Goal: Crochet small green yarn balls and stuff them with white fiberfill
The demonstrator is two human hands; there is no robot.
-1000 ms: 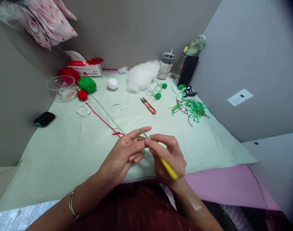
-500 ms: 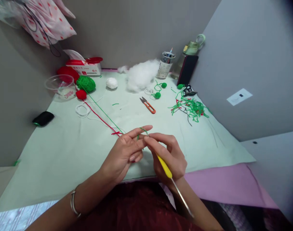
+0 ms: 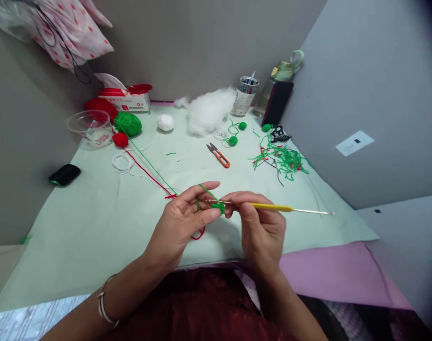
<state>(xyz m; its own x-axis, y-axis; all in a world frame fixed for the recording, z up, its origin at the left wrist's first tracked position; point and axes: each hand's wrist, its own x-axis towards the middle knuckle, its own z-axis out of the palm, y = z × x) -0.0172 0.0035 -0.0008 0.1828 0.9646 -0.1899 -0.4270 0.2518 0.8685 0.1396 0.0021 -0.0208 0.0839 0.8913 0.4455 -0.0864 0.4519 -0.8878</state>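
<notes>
We are mid-stitch near the front edge of the pale green table mat (image 3: 95, 227): our left hand (image 3: 182, 222) pinches the small green crocheted yarn piece (image 3: 219, 207) between thumb and fingers. Our right hand (image 3: 262, 229) has its fingers clamped on the thin yellow-handled metal crochet hook (image 3: 273, 207); next, we judge, it must catch the taut green yarn strand (image 3: 155, 166).

I see hands near front edge of counter (image 3: 95, 227): left hand (image 3: 182, 222) left of right hand (image 3: 262, 229), small crochet piece (image 3: 219, 207) between them. Crochet hook (image 3: 273, 207) lies level, running rightward from piece. Scissors (image 3: 218, 155) behind hands, mid-counter. Yarn scrap pile (image 3: 282, 158) right of scissors. Stuffing (image 3: 209, 111) at back wall; pen cup (image 3: 244, 97) right of it, tissue box (image 3: 125, 99) left. Plastic bowl (image 3: 90, 125) at far left, yarn ball (image 3: 128, 123) just beside it.
</notes>
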